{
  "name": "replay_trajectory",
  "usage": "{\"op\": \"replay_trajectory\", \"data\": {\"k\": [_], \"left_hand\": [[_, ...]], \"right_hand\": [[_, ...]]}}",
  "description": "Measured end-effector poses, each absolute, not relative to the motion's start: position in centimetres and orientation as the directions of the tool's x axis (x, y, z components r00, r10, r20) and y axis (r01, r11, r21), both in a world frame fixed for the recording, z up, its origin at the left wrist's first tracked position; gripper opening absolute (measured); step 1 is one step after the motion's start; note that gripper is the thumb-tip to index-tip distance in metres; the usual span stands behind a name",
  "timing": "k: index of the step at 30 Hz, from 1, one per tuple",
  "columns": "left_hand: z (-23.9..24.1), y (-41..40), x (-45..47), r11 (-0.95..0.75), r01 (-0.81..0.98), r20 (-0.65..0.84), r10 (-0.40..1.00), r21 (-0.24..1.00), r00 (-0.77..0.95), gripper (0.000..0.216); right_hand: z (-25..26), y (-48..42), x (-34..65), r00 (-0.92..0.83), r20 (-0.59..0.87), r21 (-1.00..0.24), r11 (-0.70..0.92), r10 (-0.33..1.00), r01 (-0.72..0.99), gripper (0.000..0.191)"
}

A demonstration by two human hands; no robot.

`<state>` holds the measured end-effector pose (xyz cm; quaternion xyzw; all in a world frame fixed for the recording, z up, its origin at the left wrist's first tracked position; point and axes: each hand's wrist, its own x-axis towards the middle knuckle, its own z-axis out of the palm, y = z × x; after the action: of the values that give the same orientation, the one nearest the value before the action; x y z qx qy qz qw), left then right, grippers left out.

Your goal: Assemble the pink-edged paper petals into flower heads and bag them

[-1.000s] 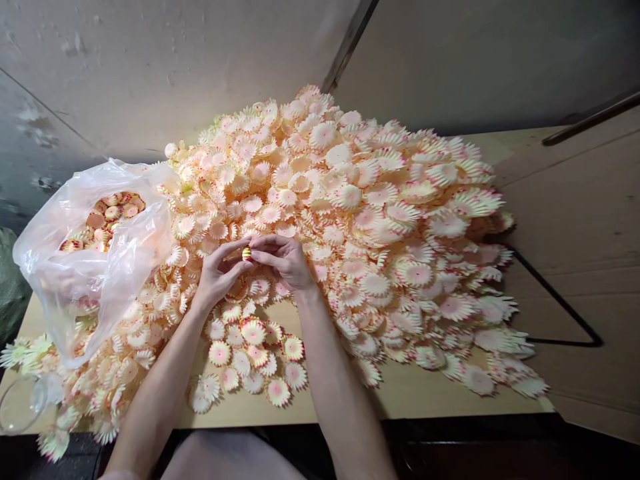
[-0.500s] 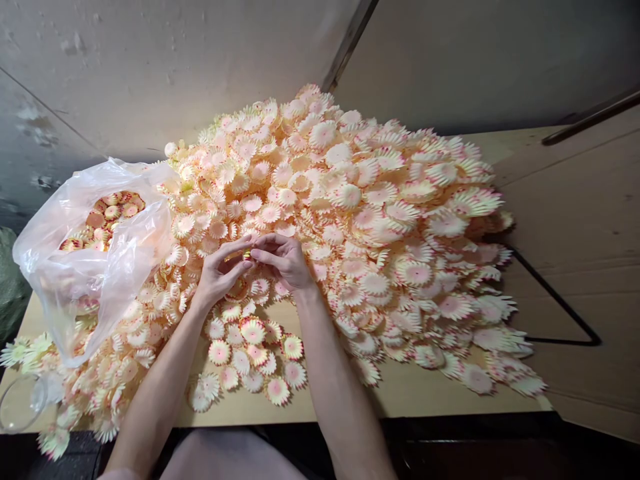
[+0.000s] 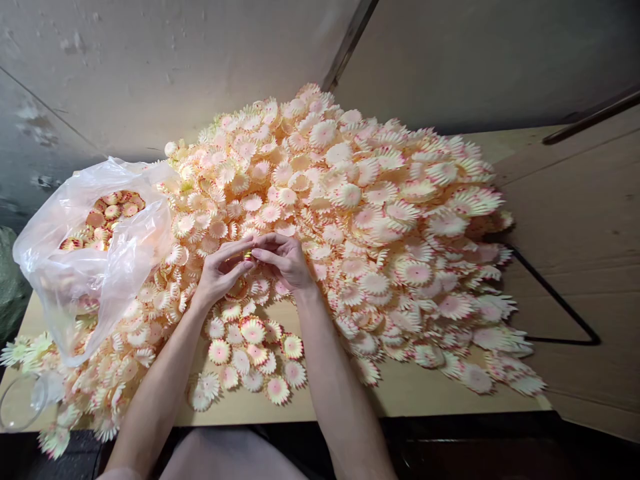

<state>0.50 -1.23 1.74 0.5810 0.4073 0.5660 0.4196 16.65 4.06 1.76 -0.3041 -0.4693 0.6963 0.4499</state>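
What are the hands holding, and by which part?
A small yellow piece, pinched between fingertips of the left hand and right hand; which part cannot be told.

Matt, perhaps fabric flower petals, glossy clear plastic bag, smooth wooden table

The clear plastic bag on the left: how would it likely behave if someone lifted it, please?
The plastic bag looks thin and crumpled, so it would probably sag rather than hold shape. Its mouth lies open over the round pieces inside, so they might spill if tipped.
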Motion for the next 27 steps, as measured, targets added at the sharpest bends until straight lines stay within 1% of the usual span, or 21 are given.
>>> {"op": "replay_trajectory", "data": {"k": [4,10,18,25,27], "left_hand": [[1.70,-1.26,0.55,-0.333,-0.017,0.333,0.942,0.943,0.026,0.038],[1.43,-1.37,0.49,-0.257,-0.096,0.263,0.963,0.962,0.057,0.043],[1.42,-1.52,0.39,-0.235,-0.081,0.238,0.971,0.969,0.026,0.044],[1.23,-1.17,0.39,-0.313,-0.037,0.314,0.949,0.949,0.038,0.041],[1.23,-1.11,0.47,-0.315,-0.026,0.315,0.948,0.949,0.036,0.042]], "right_hand": [[1.86,4.05,16.54,-0.422,0.014,-0.924,-0.150,0.907,-0.353,0.024],[1.71,4.18,16.52,-0.446,-0.026,-0.917,-0.199,0.895,-0.346,0.030],[1.85,4.10,16.57,-0.448,-0.045,-0.905,-0.226,0.893,-0.360,0.029],[1.94,4.02,16.52,-0.462,-0.018,-0.927,-0.188,0.887,-0.323,0.027],[1.97,4.02,16.55,-0.468,-0.020,-0.931,-0.187,0.884,-0.312,0.027]]}}
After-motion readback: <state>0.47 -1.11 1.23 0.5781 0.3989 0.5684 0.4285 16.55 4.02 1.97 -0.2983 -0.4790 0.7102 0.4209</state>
